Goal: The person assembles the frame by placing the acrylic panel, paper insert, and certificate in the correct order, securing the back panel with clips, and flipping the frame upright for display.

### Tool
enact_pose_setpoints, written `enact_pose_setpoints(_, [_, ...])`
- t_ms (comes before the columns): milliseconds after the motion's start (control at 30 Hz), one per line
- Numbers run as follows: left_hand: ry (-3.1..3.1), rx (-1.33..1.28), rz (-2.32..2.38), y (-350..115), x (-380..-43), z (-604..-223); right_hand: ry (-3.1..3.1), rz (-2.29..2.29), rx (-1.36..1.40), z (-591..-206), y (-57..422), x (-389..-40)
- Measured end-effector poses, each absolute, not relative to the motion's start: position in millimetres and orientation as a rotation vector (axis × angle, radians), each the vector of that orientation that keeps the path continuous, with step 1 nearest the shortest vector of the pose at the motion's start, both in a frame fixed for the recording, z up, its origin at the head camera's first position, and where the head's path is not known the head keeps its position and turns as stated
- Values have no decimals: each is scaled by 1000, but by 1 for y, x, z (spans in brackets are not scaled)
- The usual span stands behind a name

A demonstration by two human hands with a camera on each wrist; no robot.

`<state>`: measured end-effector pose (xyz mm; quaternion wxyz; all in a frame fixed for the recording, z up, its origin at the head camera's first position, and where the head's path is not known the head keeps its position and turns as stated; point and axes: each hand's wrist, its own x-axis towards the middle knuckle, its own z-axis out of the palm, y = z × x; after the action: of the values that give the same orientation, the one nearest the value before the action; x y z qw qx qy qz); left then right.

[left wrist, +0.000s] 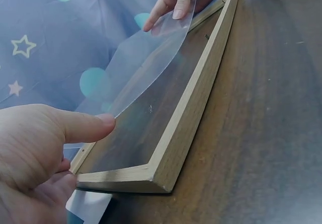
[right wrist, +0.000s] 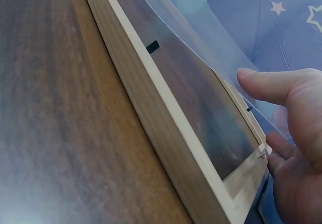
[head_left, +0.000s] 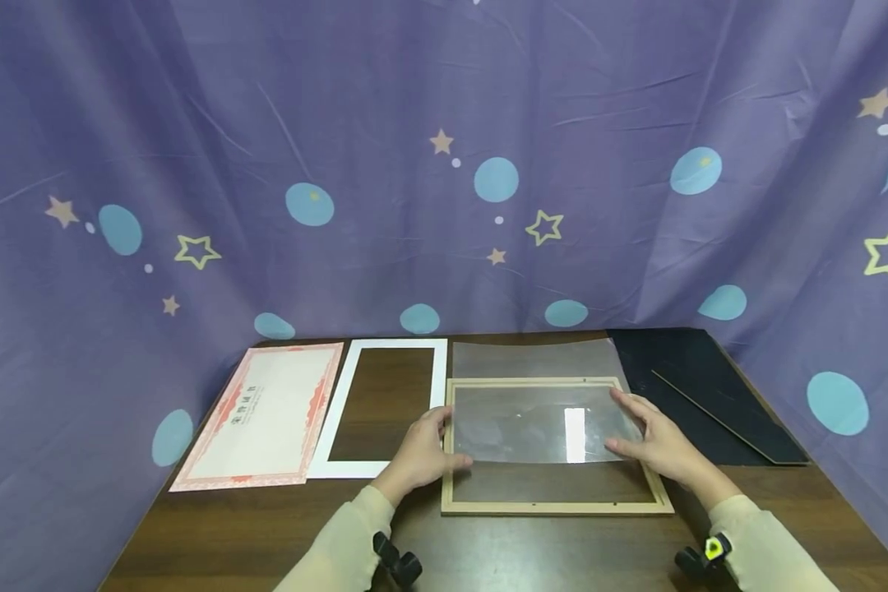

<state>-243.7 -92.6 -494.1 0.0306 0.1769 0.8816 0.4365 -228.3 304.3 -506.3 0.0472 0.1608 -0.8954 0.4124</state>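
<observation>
A clear plastic sheet (head_left: 518, 427) is held between both hands, tilted above a light wooden picture frame (head_left: 555, 508) that lies flat on the table. The sheet bows slightly and reaches back past the frame's far bar. At its left edge my left hand (head_left: 423, 450) holds it, thumb (left wrist: 90, 127) along the near corner and fingers low by the frame's left bar. My right hand (head_left: 659, 440) grips the opposite edge, its thumb (right wrist: 266, 85) on the sheet's near side. Small dark tabs (right wrist: 152, 47) show on the frame's inner edge.
To the left lie a white mat (head_left: 348, 469) with a rectangular opening and a pink-bordered certificate (head_left: 281, 411). A black backing board (head_left: 673, 362) with a thin pale edge line lies at the right. Behind the brown table (head_left: 215, 530) hangs a purple patterned curtain (head_left: 385, 123).
</observation>
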Motion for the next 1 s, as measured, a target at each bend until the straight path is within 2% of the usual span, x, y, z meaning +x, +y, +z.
enact_pose_setpoints(367, [2839,668,1146,-101,-221,-492,-2811,1055,392,-505,310,-208])
enact_pose_setpoints(667, [2884,811,1070,-112,-210,-499,-2791,968,508,-510,311,-195])
enact_pose_setpoints(1000, [2884,807,1029,-115,-203,-502,-2767,929,542,-513,316,-183])
